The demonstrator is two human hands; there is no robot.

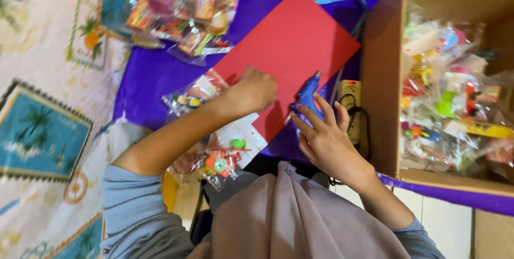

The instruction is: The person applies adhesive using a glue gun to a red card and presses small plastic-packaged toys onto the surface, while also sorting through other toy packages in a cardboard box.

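Observation:
A red sheet of card [292,44] lies tilted on a purple cloth [155,74]. My left hand [256,88] rests as a closed fist on the near edge of the red card, pressing it down. My right hand [324,136] grips a blue glue gun [308,98], its nozzle pointing up over the card's right side. Under my left forearm lies a clear packet of small toys [222,157] with a white card backing.
A cardboard box [381,77] on the right is full of clear bags of colourful toys [455,93]. More toy packets [187,7] are piled at the top. A power strip with a red light [350,95] and black cord sits beside the box. A patterned mat [43,119] covers the left.

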